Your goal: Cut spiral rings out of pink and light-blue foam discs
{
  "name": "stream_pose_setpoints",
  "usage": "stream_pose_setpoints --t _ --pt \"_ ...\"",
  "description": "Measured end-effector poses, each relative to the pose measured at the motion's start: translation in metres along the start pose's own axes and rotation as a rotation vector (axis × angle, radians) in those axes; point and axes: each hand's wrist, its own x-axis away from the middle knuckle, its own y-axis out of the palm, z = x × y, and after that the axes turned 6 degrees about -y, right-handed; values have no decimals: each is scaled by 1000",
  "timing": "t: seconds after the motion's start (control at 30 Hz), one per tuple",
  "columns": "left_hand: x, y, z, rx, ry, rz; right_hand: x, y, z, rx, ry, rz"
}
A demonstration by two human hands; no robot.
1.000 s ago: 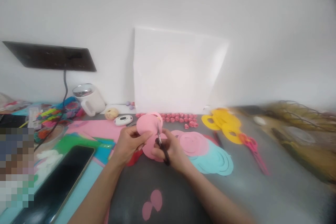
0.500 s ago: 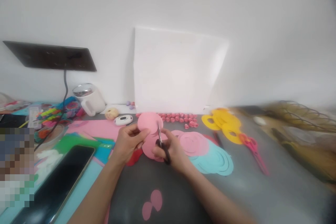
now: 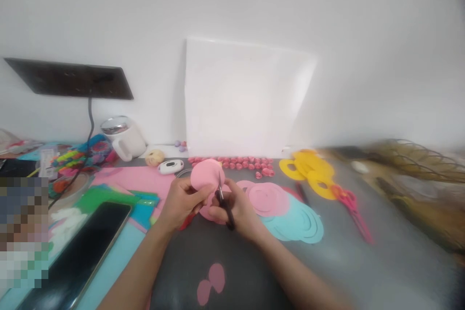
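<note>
Between the thumb and fingers of my left hand (image 3: 185,198) is a round pink paper piece (image 3: 204,174), lifted above the table. My right hand (image 3: 238,208) is closed round the dark handles of a pair of scissors (image 3: 225,206), whose blades point up at the right edge of the pink piece. Under and behind my hands lie more pink paper rounds, partly hidden. Pink spiral-cut rounds (image 3: 267,199) overlap light blue ones (image 3: 305,225) to the right of my right hand. Two small pink ovals (image 3: 210,283) rest on the dark table nearer me.
Rows of small rolled pink paper pieces (image 3: 243,162) line the back, before a white board (image 3: 247,97). Yellow rings (image 3: 310,172) and pink scissors (image 3: 352,213) lie right. On the left are a phone (image 3: 80,252), coloured sheets, a white mug (image 3: 125,138) and a white device (image 3: 170,166).
The pink round has tilted and dipped slightly in my left hand. The scissors' handles have closed together, and the blades look narrower at its right edge.
</note>
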Motion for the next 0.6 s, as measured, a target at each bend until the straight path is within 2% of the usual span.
stream_pose_setpoints --t 0.6 --pt "-1 -5 1 39 32 5 2 -2 0 49 -8 10"
